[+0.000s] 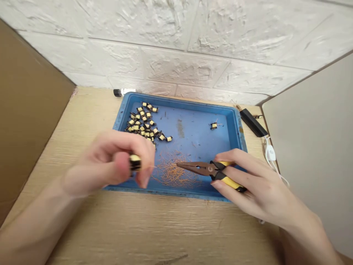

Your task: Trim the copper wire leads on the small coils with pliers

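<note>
Left hand — grip pinching small yellow-taped transformer, held above blue tray's near-left side. Right hand gripping long-nose pliers, nose looking closed over copper-coloured wire clippings. Good handling likely means firm pinch, nose aligned with fine wire lead, gentle force — avoiding strain on winding.

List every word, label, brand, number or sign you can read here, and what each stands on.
No text can be read.
Rust-brown metal pliers with yellow-and-black handles: a small pale mark at the pivot, too small to read.
Small white bottle with a black cap: partly hidden behind the blue plastic tray; any print is too small to read.
</note>
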`<state>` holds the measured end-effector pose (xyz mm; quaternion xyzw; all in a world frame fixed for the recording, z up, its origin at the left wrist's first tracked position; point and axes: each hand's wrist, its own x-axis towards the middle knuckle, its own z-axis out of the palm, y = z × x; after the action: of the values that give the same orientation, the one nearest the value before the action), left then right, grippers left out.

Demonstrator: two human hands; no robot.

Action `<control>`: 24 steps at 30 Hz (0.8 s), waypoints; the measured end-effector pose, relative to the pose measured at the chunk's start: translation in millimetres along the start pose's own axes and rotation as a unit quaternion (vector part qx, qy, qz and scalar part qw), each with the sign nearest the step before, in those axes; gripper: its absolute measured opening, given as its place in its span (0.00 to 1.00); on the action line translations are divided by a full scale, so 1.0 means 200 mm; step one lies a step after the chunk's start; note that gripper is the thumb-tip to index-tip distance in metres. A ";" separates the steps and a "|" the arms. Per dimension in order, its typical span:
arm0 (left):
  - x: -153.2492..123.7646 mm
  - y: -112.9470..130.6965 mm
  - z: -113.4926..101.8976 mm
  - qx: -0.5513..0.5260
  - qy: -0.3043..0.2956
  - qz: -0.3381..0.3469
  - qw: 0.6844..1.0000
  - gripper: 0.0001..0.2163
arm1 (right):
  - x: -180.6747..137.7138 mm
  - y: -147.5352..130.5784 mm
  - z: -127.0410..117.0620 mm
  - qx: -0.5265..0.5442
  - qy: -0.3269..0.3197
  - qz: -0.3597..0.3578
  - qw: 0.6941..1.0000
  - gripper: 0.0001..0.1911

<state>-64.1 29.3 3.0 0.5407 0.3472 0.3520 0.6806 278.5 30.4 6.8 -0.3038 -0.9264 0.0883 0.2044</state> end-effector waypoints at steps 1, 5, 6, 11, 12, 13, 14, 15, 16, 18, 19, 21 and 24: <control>0.03 -0.01 0.03 0.006 -0.017 -0.006 1.000 0.25 | 0.00 -0.01 0.00 -0.003 0.000 0.001 1.000 0.17; 0.05 -0.04 0.09 -0.001 -0.059 -0.003 0.998 0.24 | -0.03 -0.03 0.00 -0.023 0.019 -0.008 1.000 0.13; 0.05 -0.04 0.09 0.002 -0.061 -0.005 0.998 0.24 | -0.03 -0.03 0.00 -0.027 0.022 -0.010 0.999 0.13; 0.02 -0.03 0.09 0.010 -0.082 -0.015 0.997 0.25 | -0.03 -0.06 -0.01 -0.048 0.029 -0.022 0.998 0.14; 0.02 -0.03 0.09 0.010 -0.086 -0.019 0.996 0.24 | -0.03 -0.07 -0.02 -0.047 0.030 -0.023 0.998 0.14; 0.03 -0.04 0.09 0.009 -0.092 -0.023 0.995 0.24 | -0.03 -0.07 -0.02 -0.045 0.032 -0.023 0.998 0.13; 0.03 -0.04 0.09 0.009 -0.096 -0.028 0.995 0.25 | -0.03 -0.08 -0.02 -0.043 0.032 -0.022 0.998 0.13; 0.03 -0.04 0.10 0.009 -0.100 -0.032 0.994 0.25 | -0.04 -0.08 -0.02 -0.040 0.032 -0.022 0.998 0.13; 0.03 -0.04 0.10 0.009 -0.104 -0.036 0.994 0.25 | -0.04 -0.08 -0.02 -0.037 0.032 -0.024 0.999 0.13; 0.03 -0.05 0.10 0.012 -0.112 -0.041 0.993 0.25 | -0.04 -0.09 -0.02 -0.033 0.030 -0.026 0.999 0.13; 0.03 -0.05 0.10 0.014 -0.116 -0.044 0.992 0.25 | -0.04 -0.09 -0.02 -0.030 0.029 -0.025 0.999 0.13; 0.02 -0.05 0.10 0.015 -0.120 -0.050 0.991 0.25 | -0.04 -0.09 -0.02 -0.022 0.028 -0.020 0.999 0.13; 0.02 -0.06 0.11 0.009 -0.126 -0.044 0.991 0.24 | -0.04 -0.10 -0.02 -0.019 0.024 -0.017 0.999 0.13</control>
<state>-41.9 20.8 -4.7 0.5710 0.2854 0.2473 0.7289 274.9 10.2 13.9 -0.2940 -0.9277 0.0600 0.2223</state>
